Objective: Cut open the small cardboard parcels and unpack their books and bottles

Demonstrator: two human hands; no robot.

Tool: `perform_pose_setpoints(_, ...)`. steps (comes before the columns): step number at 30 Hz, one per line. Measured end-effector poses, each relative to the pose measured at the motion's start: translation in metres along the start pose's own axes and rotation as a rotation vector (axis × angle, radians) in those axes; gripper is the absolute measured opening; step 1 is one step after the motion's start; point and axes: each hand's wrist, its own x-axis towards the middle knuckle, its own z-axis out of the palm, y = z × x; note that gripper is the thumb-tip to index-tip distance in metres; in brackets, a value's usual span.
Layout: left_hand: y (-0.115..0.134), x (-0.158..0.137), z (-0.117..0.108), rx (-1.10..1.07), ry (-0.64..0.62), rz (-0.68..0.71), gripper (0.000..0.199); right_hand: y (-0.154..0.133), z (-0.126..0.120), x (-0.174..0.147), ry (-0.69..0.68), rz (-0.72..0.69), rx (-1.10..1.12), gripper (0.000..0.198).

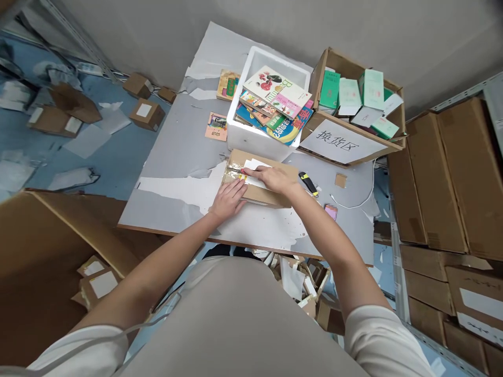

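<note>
**Cardboard box (262, 196) sat on table (165, 162)**

The left hand (229, 199) lay flat at its near edge, gripping nothing. The right hand (271, 178) curled on top, a red item (242, 170) at its fingertips; whether it gripped that was unclear.

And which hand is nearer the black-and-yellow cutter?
Right. The right hand is over the cardboard box, left of the cutter; the left hand is farther left, at the box's near-left corner.
</note>
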Motion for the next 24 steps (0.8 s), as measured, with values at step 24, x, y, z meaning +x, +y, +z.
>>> perform_pose_setpoints(24,0.002,0.001,0.001,-0.033,-0.083,-0.103,0.05,0.079,0.037,-0.119,0.012,0.274,0.036,0.06)
